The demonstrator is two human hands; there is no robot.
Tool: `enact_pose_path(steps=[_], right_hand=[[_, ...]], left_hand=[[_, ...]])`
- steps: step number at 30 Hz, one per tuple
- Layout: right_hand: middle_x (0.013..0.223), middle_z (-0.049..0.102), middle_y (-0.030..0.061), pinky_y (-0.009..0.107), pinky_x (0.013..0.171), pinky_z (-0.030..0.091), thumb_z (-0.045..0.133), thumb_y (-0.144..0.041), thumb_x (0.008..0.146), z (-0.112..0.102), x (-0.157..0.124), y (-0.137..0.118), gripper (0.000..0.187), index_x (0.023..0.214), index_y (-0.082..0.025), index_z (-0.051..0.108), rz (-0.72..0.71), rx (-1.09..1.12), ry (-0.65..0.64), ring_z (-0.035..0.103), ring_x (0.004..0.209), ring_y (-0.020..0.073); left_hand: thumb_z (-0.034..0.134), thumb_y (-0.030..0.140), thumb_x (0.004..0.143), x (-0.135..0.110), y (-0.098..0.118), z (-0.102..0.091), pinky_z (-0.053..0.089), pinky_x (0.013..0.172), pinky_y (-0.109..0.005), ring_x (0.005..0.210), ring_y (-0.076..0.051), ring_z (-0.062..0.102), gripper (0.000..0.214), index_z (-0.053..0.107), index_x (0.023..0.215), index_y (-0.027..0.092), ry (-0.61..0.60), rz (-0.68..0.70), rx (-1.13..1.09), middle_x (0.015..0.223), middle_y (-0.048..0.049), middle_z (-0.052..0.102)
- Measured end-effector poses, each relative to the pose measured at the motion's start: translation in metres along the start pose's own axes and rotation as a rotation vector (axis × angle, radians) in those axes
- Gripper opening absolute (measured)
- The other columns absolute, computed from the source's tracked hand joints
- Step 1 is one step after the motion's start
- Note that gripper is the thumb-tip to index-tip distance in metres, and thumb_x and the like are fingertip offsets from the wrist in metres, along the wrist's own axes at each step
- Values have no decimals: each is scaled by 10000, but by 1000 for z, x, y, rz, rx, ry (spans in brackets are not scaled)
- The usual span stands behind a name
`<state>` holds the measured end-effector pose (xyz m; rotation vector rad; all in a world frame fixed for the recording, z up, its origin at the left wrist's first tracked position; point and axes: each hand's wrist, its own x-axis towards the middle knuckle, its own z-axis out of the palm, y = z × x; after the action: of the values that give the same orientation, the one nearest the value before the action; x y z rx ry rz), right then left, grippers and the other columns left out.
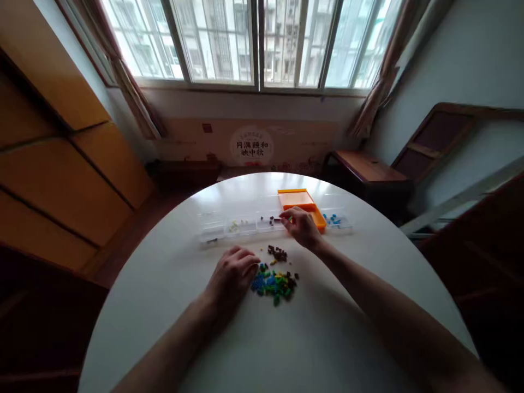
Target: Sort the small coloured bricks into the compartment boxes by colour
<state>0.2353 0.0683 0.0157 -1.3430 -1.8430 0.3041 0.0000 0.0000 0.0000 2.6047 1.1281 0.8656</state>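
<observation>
left grip [234, 270] is half-curled, its hold hidden; a sideways brush from it could scatter the mixed brick pile [275, 285], just to its right on the tabletop [151, 284]. brown bricks [278, 254] lie between both grips. farther right, the right grip [302, 225] is bunched over the clear tray [241, 233], hold impossible to tell; careless knuckles might jog the orange box [319, 219] beside it.

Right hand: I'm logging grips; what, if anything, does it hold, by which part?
Cannot tell: a dark piece shows by the right hand, too small to see if or where gripped.
</observation>
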Motion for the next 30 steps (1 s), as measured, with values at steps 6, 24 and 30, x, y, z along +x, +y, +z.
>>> enact_pose_path(steps=[6,24,30], right_hand=[[909,644,58,263,715,432,543,-85,838,-9,-41,1,238,1002,-161,699,-105,-87,-224,591,742,145],[879,628,33,240,742,446,599,-57,781,2,-60,-12,335,1039,-231,723,-171,132,-399,581,802,144],[842,625,36,240,712,452,531,-50,825,7,-61,-9,268,956,-181,725,-94,216,-294,586,748,132]], left_hand=[[533,211,905,2,2,4,444,854,-375,942,-203,545,191,664,1042,236,-44,37,59,996,-51,668],[554,247,895,11,8,10,407,862,-388,980,-219,534,150,687,961,226,-5,-41,179,1000,-48,660],[598,246,873,14,8,13,409,849,-393,1021,-233,527,189,689,1028,304,-41,-54,208,1075,-36,648]])
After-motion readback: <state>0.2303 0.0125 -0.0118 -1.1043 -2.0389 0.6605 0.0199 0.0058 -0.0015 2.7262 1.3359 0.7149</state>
